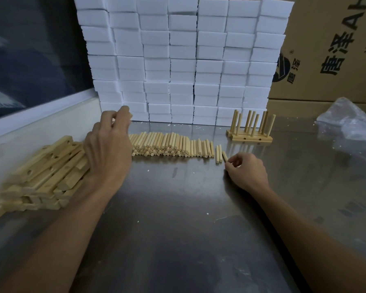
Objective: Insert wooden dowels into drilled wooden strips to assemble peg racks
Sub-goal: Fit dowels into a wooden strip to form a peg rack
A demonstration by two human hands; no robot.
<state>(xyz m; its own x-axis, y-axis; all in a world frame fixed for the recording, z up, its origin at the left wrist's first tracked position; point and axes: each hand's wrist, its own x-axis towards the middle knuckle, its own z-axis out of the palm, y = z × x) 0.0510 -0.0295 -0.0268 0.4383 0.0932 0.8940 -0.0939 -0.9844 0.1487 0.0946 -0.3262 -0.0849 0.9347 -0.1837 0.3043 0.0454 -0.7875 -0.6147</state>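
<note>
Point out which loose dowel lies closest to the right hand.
The short-looking dowel lying alone at the far right end of the row, tilted, its near end at the right hand's fingertips. The two dowels beside it lie farther left.

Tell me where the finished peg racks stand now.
In the head view the finished peg racks stand right of centre on the metal table, before the white foam blocks, beyond the right hand.

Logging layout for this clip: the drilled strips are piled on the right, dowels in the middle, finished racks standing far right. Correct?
Not quite. The head view shows the strips piled on the left, beside the left hand. Dowels lie in the middle and racks stand far right.
</note>
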